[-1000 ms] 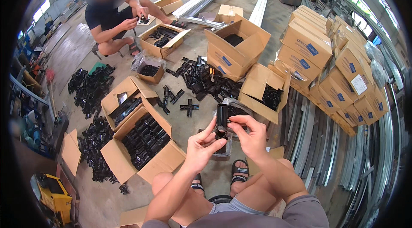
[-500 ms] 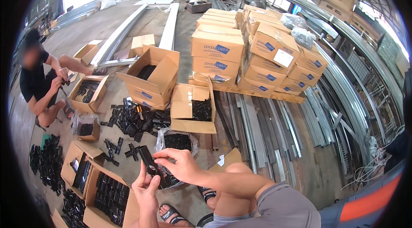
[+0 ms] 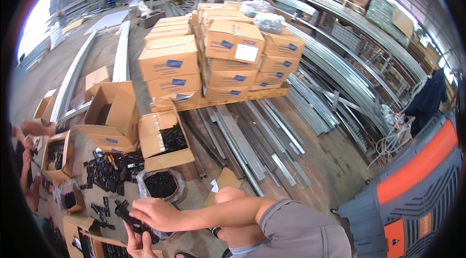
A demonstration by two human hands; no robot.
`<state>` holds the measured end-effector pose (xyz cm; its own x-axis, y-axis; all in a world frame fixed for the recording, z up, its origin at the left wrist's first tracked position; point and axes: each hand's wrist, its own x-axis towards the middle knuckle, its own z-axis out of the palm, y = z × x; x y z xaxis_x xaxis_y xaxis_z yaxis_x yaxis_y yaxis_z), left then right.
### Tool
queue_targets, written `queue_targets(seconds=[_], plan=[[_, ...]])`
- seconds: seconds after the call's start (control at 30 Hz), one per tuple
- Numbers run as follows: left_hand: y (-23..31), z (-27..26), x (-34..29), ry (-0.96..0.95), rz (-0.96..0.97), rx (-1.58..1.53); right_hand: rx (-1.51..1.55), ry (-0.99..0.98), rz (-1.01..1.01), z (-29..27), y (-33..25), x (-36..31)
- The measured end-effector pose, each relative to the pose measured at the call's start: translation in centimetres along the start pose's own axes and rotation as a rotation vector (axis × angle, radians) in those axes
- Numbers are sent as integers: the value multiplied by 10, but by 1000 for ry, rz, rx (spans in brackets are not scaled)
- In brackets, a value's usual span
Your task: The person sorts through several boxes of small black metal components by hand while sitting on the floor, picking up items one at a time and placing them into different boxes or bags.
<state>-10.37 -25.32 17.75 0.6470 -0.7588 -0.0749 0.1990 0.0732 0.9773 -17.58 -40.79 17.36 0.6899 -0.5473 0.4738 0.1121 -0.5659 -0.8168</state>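
My left hand [image 3: 140, 244] grips the lower end of a long black part [image 3: 125, 213], perhaps plastic, which is held at a tilt. From the right, my right hand [image 3: 158, 213] reaches across with its fingers bent onto the same part; the fingertips are partly hidden behind the knuckles. Just beyond my hands stands a tub lined with clear plastic [image 3: 180, 187], filled with small black pieces [image 3: 160, 184]. Loose black parts [image 3: 103, 209] lie on the floor to the left, near a larger heap of black parts [image 3: 109, 173].
Open cartons [image 3: 160, 163] with black parts stand ahead and to the left. Stacked closed boxes [image 3: 170, 61] rest on a pallet [image 3: 233, 100]. Metal profiles [image 3: 242, 136] cover the floor ahead. A grey and orange machine [image 3: 412, 161] is at right. Another person's hands [image 3: 30, 144] hold something dark at far left.
The view has swung to the right, so the scene sits further left and more of the grey and orange machine shows. Both hands still hold the black part.
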Motion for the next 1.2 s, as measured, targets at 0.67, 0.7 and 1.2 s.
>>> queue_targets(seconds=[0.67,0.7,1.2], plan=[[-9,-8,0,16,7,0,-50,-162,-100,-3,4,3],[-20,-9,8,70,30,-10,-146,-209,-135,10,14,5],[-19,7,-5,-59,-14,-158,-70,-92,-11,-40,-31,-8]])
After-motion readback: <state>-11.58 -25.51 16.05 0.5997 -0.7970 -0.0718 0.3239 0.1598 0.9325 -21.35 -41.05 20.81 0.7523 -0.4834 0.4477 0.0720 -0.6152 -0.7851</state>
